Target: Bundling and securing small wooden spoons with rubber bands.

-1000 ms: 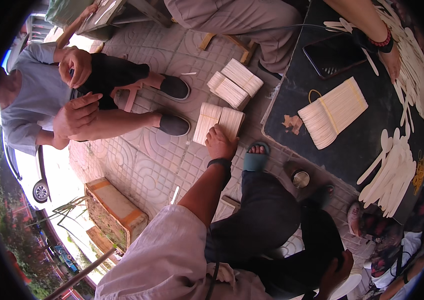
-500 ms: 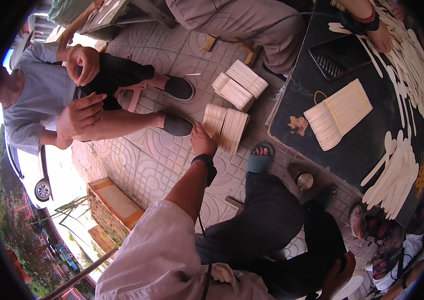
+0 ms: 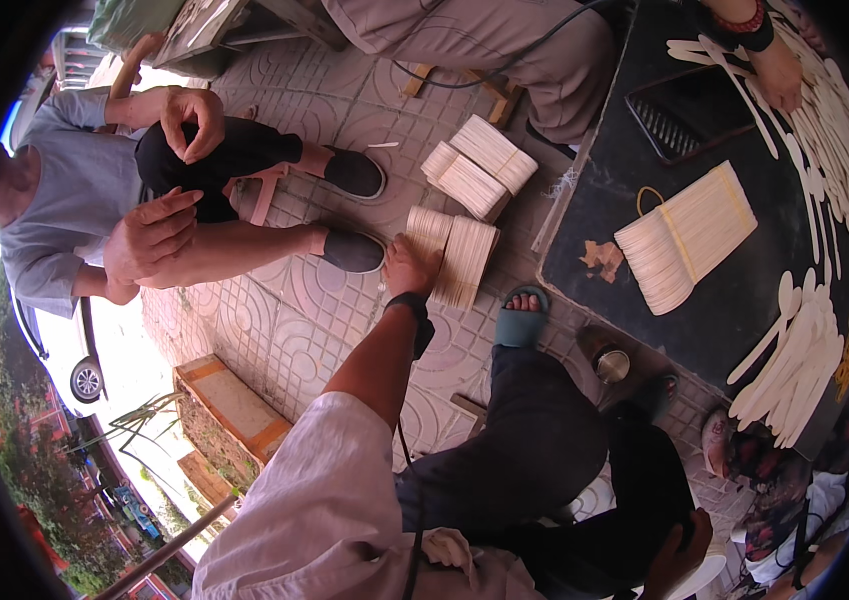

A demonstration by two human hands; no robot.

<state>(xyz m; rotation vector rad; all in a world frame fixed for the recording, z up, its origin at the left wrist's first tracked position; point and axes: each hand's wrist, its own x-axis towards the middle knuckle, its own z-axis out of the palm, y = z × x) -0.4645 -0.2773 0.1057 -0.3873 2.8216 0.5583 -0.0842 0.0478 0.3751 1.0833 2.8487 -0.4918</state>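
Down on the patterned paving tiles [image 3: 285, 340], beside the dark table's [image 3: 745, 300] left edge, the left hand [image 3: 407, 268] is gripping a banded bundle of pale wooden sticks [image 3: 455, 258], fingers curled around it for lifting. Whether the right hand [image 3: 680, 550] is grasping anything, I cannot tell.

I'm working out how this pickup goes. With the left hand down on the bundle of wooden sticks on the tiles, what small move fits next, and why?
Probably closing the fingers round the bundle of wooden sticks and lifting it. The left hand lies on its near end, palm down, and the bundle rests flat on the tiled floor. The right hand is back by the knee, holding something dark.
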